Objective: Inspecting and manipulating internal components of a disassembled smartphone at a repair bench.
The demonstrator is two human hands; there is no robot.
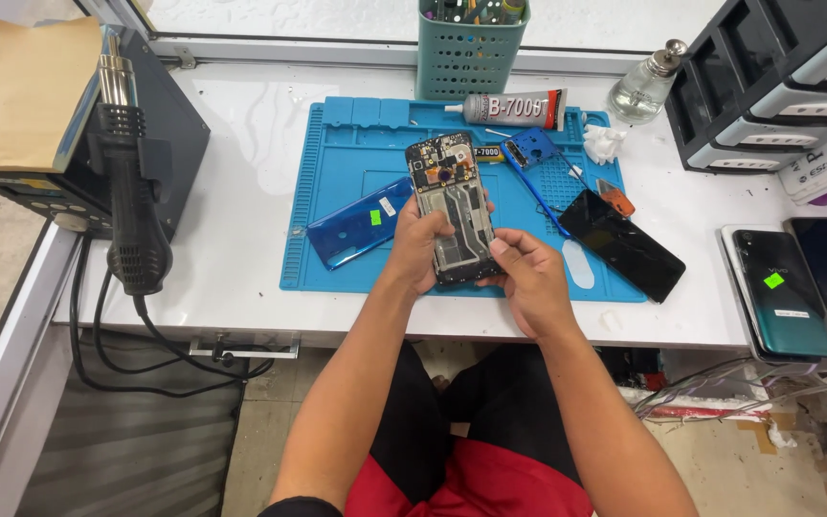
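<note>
Opened smartphone held in both hands above a blue repair mat.

The left hand (pixel 420 241) is clamped along the left edge of the opened smartphone (pixel 452 206), back cover off and circuit boards exposed; the right hand (pixel 528 278) pinches its lower right corner. The phone is tilted just over the repair mat (pixel 337 163), beside the blue back cover (pixel 361 235) and a black screen panel (pixel 624 244). Probably light, stiff and fragile: best gripped by the frame edges, clear of the boards.

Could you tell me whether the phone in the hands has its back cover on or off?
Off: the phone shows bare inner parts, and a blue back cover lies apart on the mat.
</note>
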